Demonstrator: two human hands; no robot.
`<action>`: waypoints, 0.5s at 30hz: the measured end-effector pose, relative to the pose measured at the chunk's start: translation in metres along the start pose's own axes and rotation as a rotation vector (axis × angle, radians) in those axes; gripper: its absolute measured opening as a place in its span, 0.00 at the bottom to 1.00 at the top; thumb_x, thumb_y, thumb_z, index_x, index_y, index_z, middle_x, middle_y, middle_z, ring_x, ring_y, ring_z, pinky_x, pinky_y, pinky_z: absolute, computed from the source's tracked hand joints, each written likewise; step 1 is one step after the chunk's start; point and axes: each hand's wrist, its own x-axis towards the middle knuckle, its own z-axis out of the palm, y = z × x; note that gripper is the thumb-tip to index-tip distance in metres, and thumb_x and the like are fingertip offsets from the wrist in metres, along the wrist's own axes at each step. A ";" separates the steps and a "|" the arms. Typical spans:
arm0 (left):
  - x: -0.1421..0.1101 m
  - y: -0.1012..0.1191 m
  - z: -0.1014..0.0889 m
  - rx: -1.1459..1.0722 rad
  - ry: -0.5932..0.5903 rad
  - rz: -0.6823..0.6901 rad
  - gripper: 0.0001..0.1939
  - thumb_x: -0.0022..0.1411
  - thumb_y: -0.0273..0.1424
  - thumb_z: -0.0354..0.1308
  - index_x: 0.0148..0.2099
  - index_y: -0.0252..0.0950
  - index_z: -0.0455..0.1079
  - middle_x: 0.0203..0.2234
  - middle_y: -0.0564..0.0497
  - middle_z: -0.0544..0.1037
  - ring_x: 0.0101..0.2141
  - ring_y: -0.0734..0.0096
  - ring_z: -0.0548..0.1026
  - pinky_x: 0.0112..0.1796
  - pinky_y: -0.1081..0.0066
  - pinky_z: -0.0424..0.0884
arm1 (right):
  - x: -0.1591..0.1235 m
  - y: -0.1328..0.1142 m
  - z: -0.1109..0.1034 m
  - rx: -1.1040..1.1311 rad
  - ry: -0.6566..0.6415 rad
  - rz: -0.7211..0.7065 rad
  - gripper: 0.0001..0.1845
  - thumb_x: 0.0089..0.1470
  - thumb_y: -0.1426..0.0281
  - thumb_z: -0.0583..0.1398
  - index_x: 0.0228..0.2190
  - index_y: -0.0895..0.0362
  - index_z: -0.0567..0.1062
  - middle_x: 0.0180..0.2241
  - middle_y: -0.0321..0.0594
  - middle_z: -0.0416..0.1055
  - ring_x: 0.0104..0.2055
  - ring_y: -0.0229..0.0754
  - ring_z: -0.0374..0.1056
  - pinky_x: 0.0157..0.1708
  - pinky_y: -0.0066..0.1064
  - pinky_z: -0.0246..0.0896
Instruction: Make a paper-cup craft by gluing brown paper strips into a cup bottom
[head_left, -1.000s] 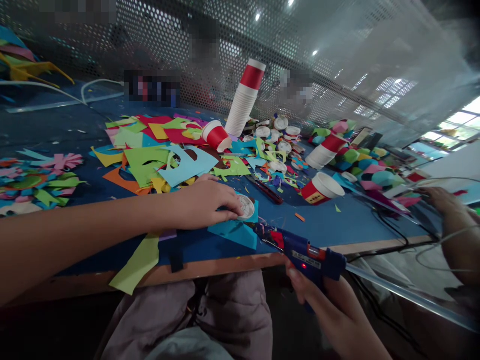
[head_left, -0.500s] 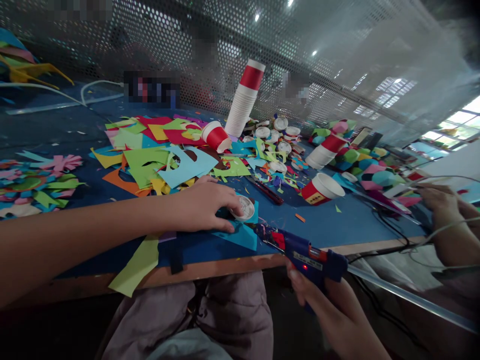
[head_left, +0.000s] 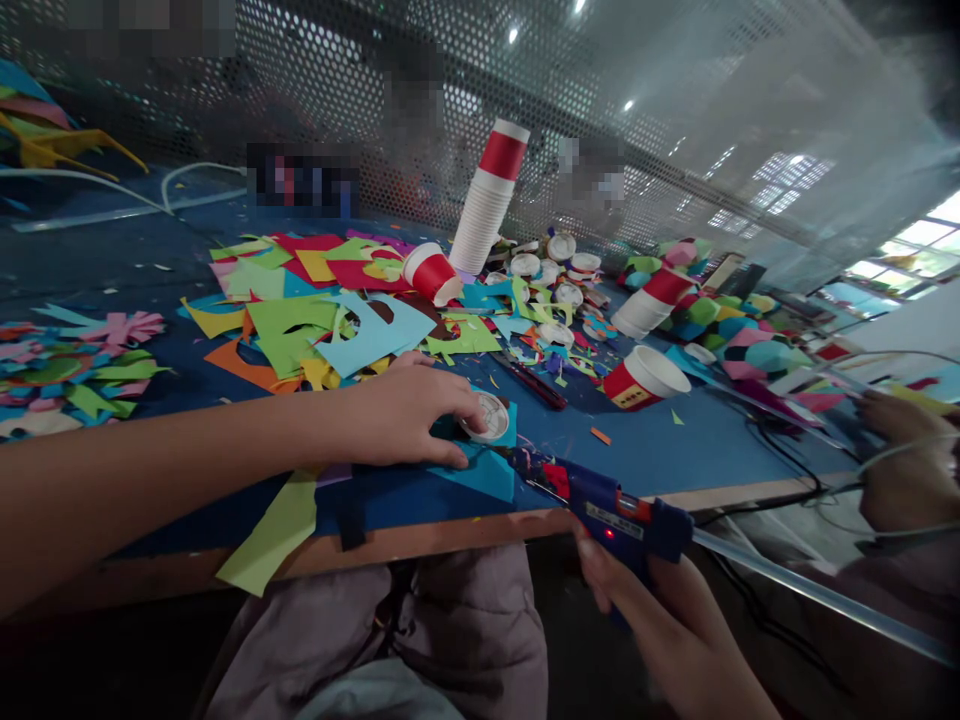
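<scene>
My left hand (head_left: 409, 412) lies on the blue table (head_left: 660, 450) with its fingers pressed down on a round white cup bottom (head_left: 489, 416) that sits on a teal paper piece (head_left: 480, 468). My right hand (head_left: 645, 590) grips a blue hot glue gun (head_left: 619, 510) below the table edge. The gun's nozzle points at the teal paper, just right of the white disc. A clear glue stick (head_left: 810, 590) pokes out of the gun's back.
Coloured paper scraps (head_left: 315, 320) cover the table's middle. A tall stack of red-and-white cups (head_left: 487, 200) stands behind, more cups (head_left: 645, 375) lie around. Another person's hand (head_left: 900, 470) works at the right by black cables (head_left: 780, 460). A perforated metal screen (head_left: 675, 120) backs the table.
My hands have barely moved. The other person's hand at the right has dropped lower and shifted toward the right edge.
</scene>
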 end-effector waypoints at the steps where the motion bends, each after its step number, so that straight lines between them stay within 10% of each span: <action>1: 0.000 0.000 0.000 0.000 -0.003 -0.002 0.15 0.60 0.40 0.67 0.48 0.44 0.75 0.50 0.54 0.78 0.53 0.56 0.73 0.55 0.57 0.51 | 0.000 -0.001 0.000 -0.004 -0.008 -0.009 0.23 0.51 0.54 0.65 0.16 0.54 0.67 0.17 0.36 0.64 0.21 0.38 0.61 0.21 0.26 0.62; 15: -0.001 -0.001 0.000 0.020 -0.008 -0.001 0.14 0.60 0.41 0.66 0.47 0.44 0.75 0.50 0.54 0.79 0.53 0.57 0.73 0.56 0.56 0.51 | -0.001 0.003 0.000 -0.009 0.019 -0.007 0.22 0.52 0.55 0.64 0.16 0.54 0.67 0.17 0.36 0.65 0.21 0.39 0.62 0.21 0.26 0.62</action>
